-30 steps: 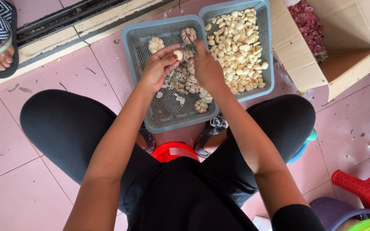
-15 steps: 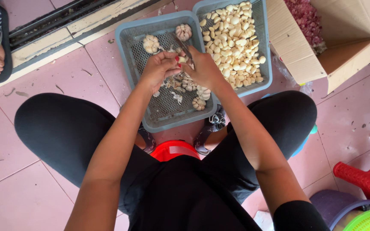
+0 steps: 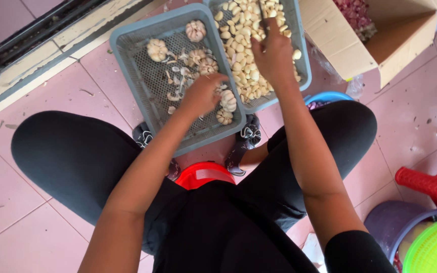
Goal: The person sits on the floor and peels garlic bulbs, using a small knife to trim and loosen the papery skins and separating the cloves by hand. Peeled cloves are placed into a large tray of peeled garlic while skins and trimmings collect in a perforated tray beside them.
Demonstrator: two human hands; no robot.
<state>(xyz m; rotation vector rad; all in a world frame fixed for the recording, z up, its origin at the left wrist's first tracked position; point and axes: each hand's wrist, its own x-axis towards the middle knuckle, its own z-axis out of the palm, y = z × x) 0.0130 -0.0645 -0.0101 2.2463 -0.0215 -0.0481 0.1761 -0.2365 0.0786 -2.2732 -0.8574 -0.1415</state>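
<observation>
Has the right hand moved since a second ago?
Yes. The right hand left the basket of garlic bulbs and now sits over the basket of peeled cloves.

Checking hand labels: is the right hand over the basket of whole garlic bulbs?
No, the right hand is over the basket of peeled cloves; the left hand is over the bulbs' basket.

2 baskets are set side by side on the floor [image 3: 36, 222] before the knees. Garlic bulbs [image 3: 157, 49] are held in the left basket [image 3: 127, 55], cloves [image 3: 238, 60] in the right basket [image 3: 302, 55]. The left hand [image 3: 202, 93] is placed over the left basket, the right hand [image 3: 274, 55] over the cloves. A box [image 3: 380, 45] is set right of the baskets, a stool [image 3: 431, 182] nearer, at the right edge.
</observation>
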